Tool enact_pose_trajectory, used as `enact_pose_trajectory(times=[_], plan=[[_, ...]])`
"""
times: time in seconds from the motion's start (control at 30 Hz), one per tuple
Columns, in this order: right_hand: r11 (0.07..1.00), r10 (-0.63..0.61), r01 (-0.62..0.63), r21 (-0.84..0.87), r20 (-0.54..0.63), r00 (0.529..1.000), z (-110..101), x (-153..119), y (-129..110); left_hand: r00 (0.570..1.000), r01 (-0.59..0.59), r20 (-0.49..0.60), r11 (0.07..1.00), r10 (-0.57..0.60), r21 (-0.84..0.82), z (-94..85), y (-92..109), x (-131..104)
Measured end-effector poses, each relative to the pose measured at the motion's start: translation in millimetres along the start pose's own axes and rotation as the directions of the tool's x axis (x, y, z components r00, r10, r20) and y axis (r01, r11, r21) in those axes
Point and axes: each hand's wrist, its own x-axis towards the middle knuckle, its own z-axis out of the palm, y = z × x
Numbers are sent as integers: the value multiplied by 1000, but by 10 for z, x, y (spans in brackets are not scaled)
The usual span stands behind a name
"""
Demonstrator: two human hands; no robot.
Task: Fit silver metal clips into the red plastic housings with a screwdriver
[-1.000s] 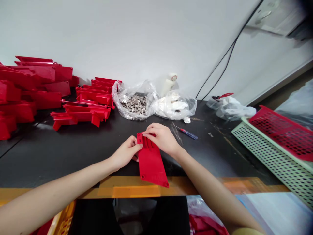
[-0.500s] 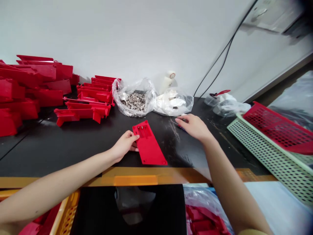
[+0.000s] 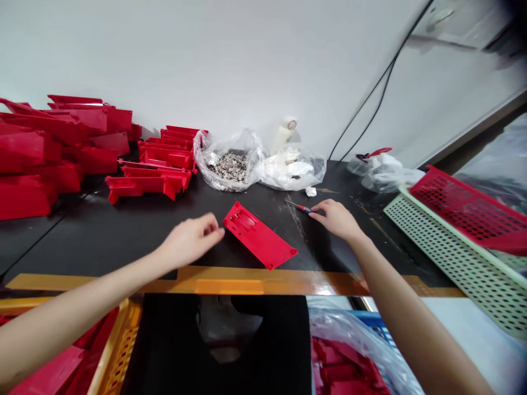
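A red plastic panel (image 3: 263,236) lies flat and slanted on the black table, with slots and small metal pieces near its upper left end. Just left of that end is my left hand (image 3: 191,240), fingers loosely curled, thumb apart from them, nothing held. On the other side, my right hand (image 3: 336,219) pinches the handle of a thin screwdriver (image 3: 303,208), red and dark blue, whose metal shaft points left along the tabletop. Behind the panel, a clear plastic bag (image 3: 212,178) holds many small metal parts (image 3: 231,167).
Red plastic parts (image 3: 94,118) are piled at the left, with a smaller stack (image 3: 144,184) beside them. At the back are a bag with white contents (image 3: 292,167) and a white bottle (image 3: 284,134). Baskets (image 3: 444,247) stand right; an orange crate (image 3: 125,345) sits below the table edge.
My left hand has let go of the red panel and drawn back left. The panel now lies turned more slantwise. My right hand has shifted slightly right and down with the screwdriver.
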Motion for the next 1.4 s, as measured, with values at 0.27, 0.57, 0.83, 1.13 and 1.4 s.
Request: enact_pose_trajectory(times=[0.27, 0.57, 0.83, 1.13, 1.4], plan=[[843, 103, 22, 537, -202, 974, -124, -51, -693, 973, 140, 224, 922, -60, -362, 21, -58, 670], [218, 226, 26, 976, -76, 971, 186, -136, -1901, 958, 271, 240, 772, -157, -575, 197, -71, 290], [331, -234, 72, 941, 9, 972, 303, -217, -2104, 862, 350, 504, 775, -46, -527, 135, -203, 244], [383, -306, 78, 921, 47, 951, 261, -383, -2202, 765, 424, 641, 796, -59, -432, 82, -212, 222], [415, -286, 27, 910, 102, 953, 250, -405, -2220, 780, 440, 618, 786, -94, -436, 101, -164, 213]])
